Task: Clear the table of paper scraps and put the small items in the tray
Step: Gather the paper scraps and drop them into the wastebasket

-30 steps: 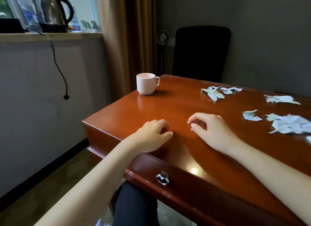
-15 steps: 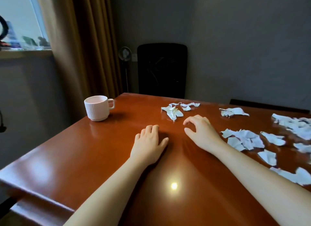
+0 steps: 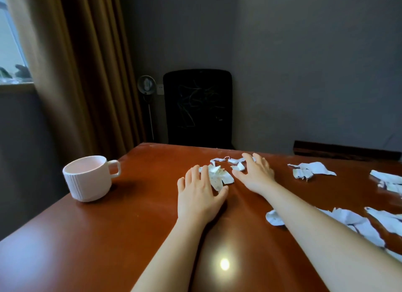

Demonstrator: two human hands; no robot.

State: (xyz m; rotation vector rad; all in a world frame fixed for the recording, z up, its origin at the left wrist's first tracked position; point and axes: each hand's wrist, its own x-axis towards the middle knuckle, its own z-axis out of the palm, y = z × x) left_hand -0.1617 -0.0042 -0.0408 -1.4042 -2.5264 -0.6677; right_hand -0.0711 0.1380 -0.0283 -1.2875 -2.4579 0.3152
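Observation:
White torn paper scraps lie over the reddish-brown wooden table (image 3: 130, 226). One small pile of scraps (image 3: 219, 176) sits near the far edge, between my two hands. My left hand (image 3: 199, 193) lies flat on the table with straight fingers, its fingertips touching the left side of that pile. My right hand (image 3: 254, 173) reaches over the far scraps (image 3: 236, 161) with fingers spread, touching them. More scraps lie to the right (image 3: 311, 170) and under my right forearm (image 3: 274, 218). No tray is in view.
A ribbed pale pink mug (image 3: 90, 178) stands on the table's left side. A black chair (image 3: 198, 106) and a small fan (image 3: 146, 85) stand behind the far edge. A brown curtain (image 3: 82, 63) hangs at the left. Further scraps (image 3: 387, 180) lie at the right edge.
Both hands have moved forward across the table, from bare wood to the scrap pile near the far edge. The view has swung right and come closer.

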